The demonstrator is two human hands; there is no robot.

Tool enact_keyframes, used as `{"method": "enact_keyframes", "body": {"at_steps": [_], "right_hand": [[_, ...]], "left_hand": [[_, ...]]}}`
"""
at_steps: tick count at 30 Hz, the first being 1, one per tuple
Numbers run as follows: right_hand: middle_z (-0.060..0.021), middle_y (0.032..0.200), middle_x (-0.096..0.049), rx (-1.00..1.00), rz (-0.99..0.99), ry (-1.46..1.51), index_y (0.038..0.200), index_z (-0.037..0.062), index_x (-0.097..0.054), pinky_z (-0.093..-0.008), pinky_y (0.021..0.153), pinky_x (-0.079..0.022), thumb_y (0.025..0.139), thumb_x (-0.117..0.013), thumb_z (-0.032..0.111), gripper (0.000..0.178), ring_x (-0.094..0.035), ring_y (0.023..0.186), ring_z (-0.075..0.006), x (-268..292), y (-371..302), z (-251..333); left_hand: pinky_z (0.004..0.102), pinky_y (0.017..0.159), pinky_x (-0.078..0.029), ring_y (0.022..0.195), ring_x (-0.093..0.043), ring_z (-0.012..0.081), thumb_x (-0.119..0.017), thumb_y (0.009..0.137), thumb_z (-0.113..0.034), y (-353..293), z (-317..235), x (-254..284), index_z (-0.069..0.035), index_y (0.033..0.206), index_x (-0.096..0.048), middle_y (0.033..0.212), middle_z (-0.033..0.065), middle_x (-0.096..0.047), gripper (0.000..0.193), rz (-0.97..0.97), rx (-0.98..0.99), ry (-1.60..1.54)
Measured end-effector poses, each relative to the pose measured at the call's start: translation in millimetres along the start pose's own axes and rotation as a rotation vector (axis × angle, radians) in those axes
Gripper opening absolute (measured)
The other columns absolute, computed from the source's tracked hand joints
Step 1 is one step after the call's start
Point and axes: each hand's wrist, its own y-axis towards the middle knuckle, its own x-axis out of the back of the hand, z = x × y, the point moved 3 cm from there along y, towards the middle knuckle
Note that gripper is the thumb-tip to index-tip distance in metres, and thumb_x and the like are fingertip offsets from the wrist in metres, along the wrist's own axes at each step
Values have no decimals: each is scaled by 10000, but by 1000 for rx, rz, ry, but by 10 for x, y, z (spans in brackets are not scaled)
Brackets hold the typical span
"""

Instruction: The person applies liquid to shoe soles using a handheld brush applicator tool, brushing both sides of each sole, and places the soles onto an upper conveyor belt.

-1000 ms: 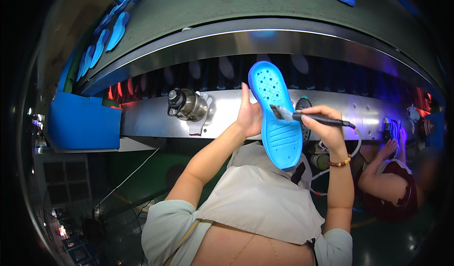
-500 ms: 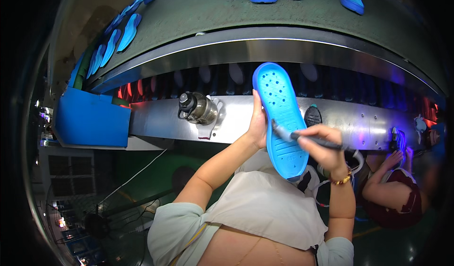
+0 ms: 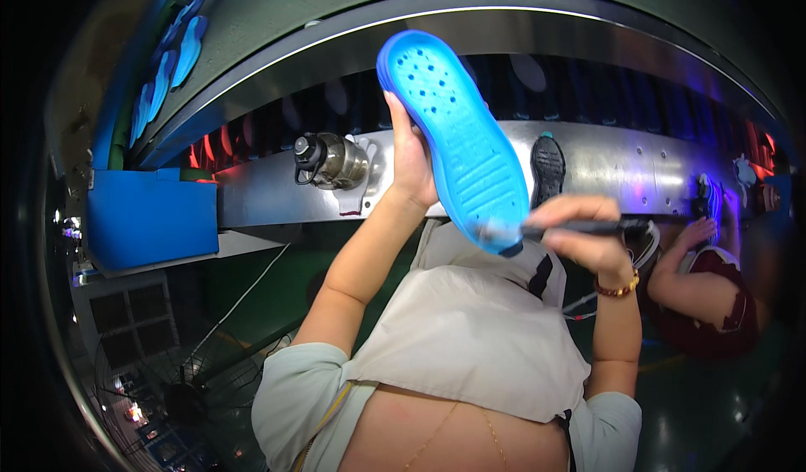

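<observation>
A bright blue shoe sole (image 3: 457,140) is tilted up in front of me, its hollow inner side facing me, with small holes toward the far end and ridges toward the near end. Along its left edge my left hand (image 3: 411,157) grips it, the thumb side against the rim. My right hand (image 3: 588,233) is closed on the dark handle of a brush (image 3: 567,228). The blurred pale bristles lie at the sole's near end, inside the rim. A black sole (image 3: 548,170) rests on the metal ledge just right of the blue one.
A metal ledge (image 3: 638,165) runs across in front, carrying a dark bottle (image 3: 332,161) on the left. Beyond it, a green conveyor belt (image 3: 353,2) holds blue soles (image 3: 190,50) at the far left. A blue box (image 3: 151,220) stands left. At right, a co-worker's hands (image 3: 695,233) are near a shoe.
The blue sole and my left hand have moved up and left in view, the sole tilting further. The brush has shifted from the sole's middle to its near end.
</observation>
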Motion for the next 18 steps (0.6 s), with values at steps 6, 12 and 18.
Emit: {"method": "enact_keyframes", "body": {"at_steps": [6, 12, 18], "right_hand": [[-108, 885, -658, 178, 87, -209, 881, 14, -657, -312, 825, -454, 648, -700, -27, 241, -592, 919, -216, -101, -22, -60], [-189, 991, -600, 47, -191, 416, 919, -40, -576, -371, 886, -449, 764, -576, -30, 155, -566, 985, -257, -2, -10, -231], [-159, 955, -628, 57, -344, 214, 935, -48, -575, -256, 791, -471, 784, -594, -16, 156, -593, 910, -162, -330, 4, -115]], "left_hand": [[462, 885, -445, 1026, -533, 336, -252, 795, -704, 96, -108, -50, -29, 1261, -378, 1135, 228, -516, 830, 23, -19, 33], [478, 952, -379, 1104, -475, 360, -282, 850, -625, 125, -226, -272, 27, 1288, -328, 1236, 230, -446, 787, 139, 85, -178], [406, 895, -448, 1043, -545, 283, -269, 924, -430, -239, 187, -354, 11, 1282, -345, 1156, 184, -525, 573, 195, 88, -83]]}}
